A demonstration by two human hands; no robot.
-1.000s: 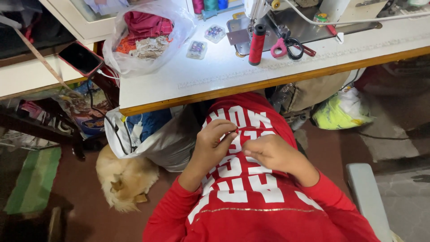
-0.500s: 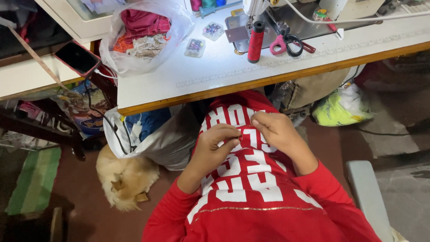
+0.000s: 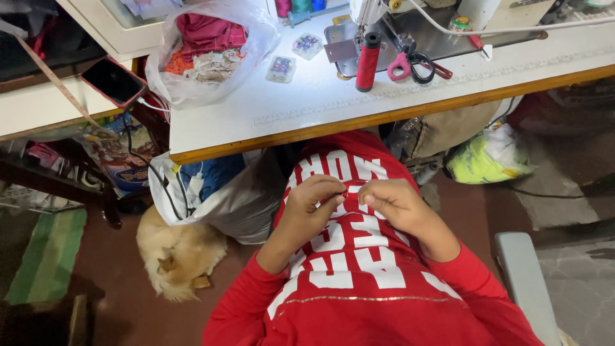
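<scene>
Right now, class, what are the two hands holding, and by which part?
Both the left hand and the right hand pinch the red fabric garment with white lettering at one small spot between their fingertips, mid-lap. Anything smaller held there cannot be told.

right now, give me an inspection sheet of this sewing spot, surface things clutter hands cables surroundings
surface: white sewing table with a wooden edge, lit from above.
job's things: red fabric with large white letters lies over the lap; both hands pinch it at one spot.
clutter: red thread spool, pink-handled scissors, two small clear boxes, clear plastic bag of fabric scraps, dark phone in a red case.
hands: left hand and right hand, fingers closed on the fabric.
cables: white cable across the table; dark cable hanging at the left.
surroundings: tan furry dog on the floor, white bag, yellow-green bag, green mat.
</scene>
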